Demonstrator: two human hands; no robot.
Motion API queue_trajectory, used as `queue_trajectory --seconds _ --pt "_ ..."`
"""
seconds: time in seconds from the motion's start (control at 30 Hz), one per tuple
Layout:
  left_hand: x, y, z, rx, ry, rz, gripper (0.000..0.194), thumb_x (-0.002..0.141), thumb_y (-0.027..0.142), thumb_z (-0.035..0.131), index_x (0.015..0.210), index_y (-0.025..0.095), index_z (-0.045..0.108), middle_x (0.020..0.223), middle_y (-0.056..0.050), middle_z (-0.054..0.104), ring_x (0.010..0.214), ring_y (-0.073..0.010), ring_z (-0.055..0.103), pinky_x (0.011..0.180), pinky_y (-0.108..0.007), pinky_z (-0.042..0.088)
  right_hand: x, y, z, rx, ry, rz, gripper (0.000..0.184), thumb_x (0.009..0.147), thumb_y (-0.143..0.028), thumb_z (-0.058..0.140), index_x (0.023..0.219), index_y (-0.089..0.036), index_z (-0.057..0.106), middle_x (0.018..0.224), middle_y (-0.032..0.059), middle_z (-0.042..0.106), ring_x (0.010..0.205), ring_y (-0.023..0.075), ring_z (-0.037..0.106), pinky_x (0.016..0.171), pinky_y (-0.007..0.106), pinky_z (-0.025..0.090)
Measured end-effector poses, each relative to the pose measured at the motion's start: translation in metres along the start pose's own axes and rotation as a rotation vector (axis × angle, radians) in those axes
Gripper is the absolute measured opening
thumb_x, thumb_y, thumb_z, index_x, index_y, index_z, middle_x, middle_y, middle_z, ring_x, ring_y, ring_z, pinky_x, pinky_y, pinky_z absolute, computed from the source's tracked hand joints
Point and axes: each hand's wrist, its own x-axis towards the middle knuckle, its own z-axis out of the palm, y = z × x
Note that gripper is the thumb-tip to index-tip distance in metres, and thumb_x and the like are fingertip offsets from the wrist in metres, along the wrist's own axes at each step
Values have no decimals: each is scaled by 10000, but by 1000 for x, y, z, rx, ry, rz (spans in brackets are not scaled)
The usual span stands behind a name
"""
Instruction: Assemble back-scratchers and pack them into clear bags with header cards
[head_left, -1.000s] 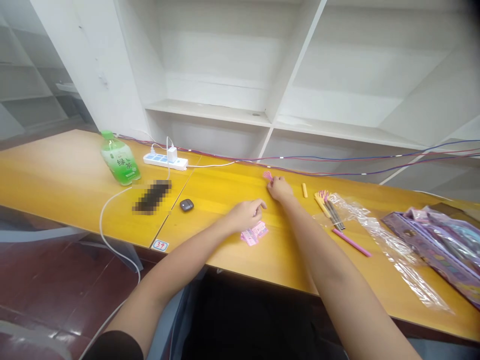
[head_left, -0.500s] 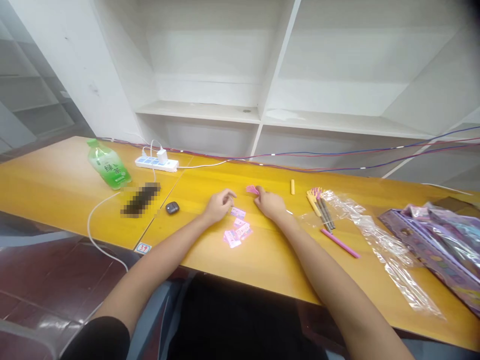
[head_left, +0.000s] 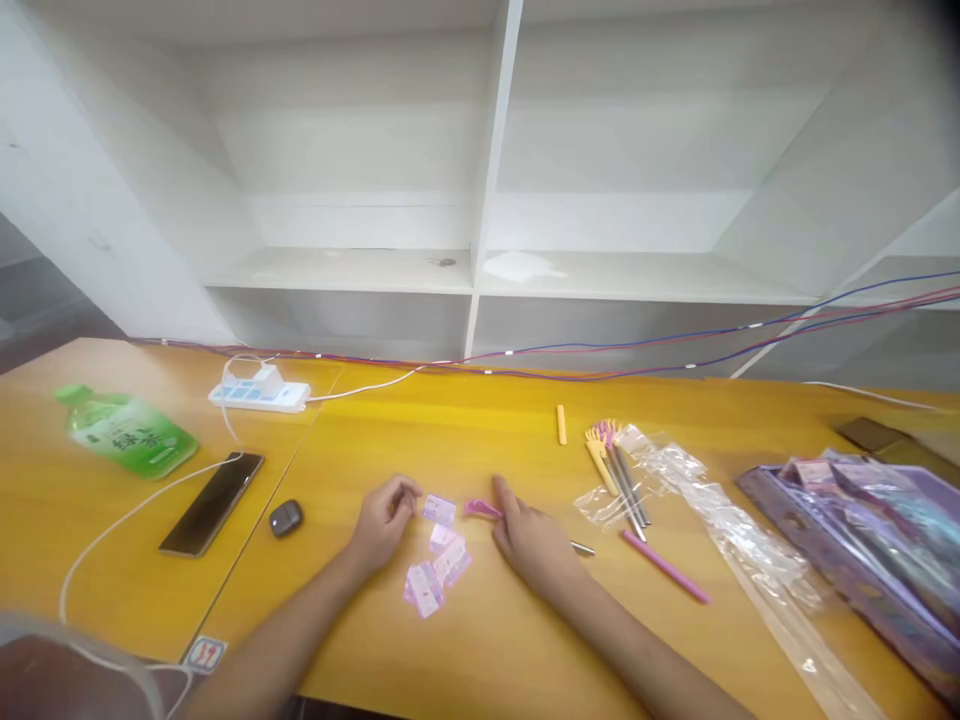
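Note:
My right hand point(head_left: 534, 540) rests on the yellow table, closed around a pink back scratcher. The pink claw head point(head_left: 482, 509) sticks out left of the fingers, and a bit of metal rod point(head_left: 583, 548) shows on the other side. Loosely curled, my left hand point(head_left: 386, 520) lies to the left with a gap between thumb and fingers and nothing visible in it. Between the hands is a small pink-purple card point(head_left: 439, 509); several similar cards point(head_left: 426, 588) overlap nearer to me.
Back scratchers point(head_left: 619, 465) with yellow and purple claws lie to the right, near a pink tube point(head_left: 665, 567), a yellow tube point(head_left: 561, 425) and clear plastic wrappers point(head_left: 742, 530). A purple box point(head_left: 832, 560) holds wrapped items. Leftward are an earbud case point(head_left: 286, 518), phone point(head_left: 212, 503), power strip point(head_left: 259, 393) and green bottle point(head_left: 131, 432).
The view has tilted upward and shifted, so the table sits lower in it. My right hand has brought the pink claw head closer to me, level with the top card. My left hand stays beside the cards.

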Motion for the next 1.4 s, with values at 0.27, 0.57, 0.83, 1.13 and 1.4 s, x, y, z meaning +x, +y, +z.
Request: queue_trajectory --seconds 0.27,0.57,0.83,1.13,1.4 --pt "21 13 -14 32 12 60 152 889 209 488 979 210 611 725 33 597 625 -132 537 654 -267 431 -13 -4 -28 -25 -78 38 718 1002 -241 373 1691 -106 222 1142 190 778 953 321 751 771 359 475" --pt "9 21 -4 123 -87 132 169 908 178 497 987 204 644 760 23 636 669 -131 549 665 -262 402 -6 -10 -35 -78 -71 70 712 1000 -338 454 1652 -115 274 995 179 777 885 323 747 707 332 420" --pt "18 16 -1 50 -18 78 161 907 172 501 1002 198 628 764 22 632 682 -132 571 675 -259 427 20 -27 -40 67 -3 151 454 982 -351 528 1373 -122 506 947 143 773 878 299 738 666 309 392" --pt "30 18 -4 81 -11 192 176 867 152 520 1009 193 616 789 18 637 683 -128 574 673 -254 441 20 -48 -59 203 257 -16 689 942 -309 569 1585 -162 368 954 66 787 862 240 720 698 272 410" --pt "14 27 -15 246 -54 211 182 940 179 510 1072 197 633 835 2 670 744 -140 614 716 -268 454 18 -47 -37 -75 59 -98 704 991 -353 531 1627 -169 292 1054 151 787 961 322 759 813 354 475"
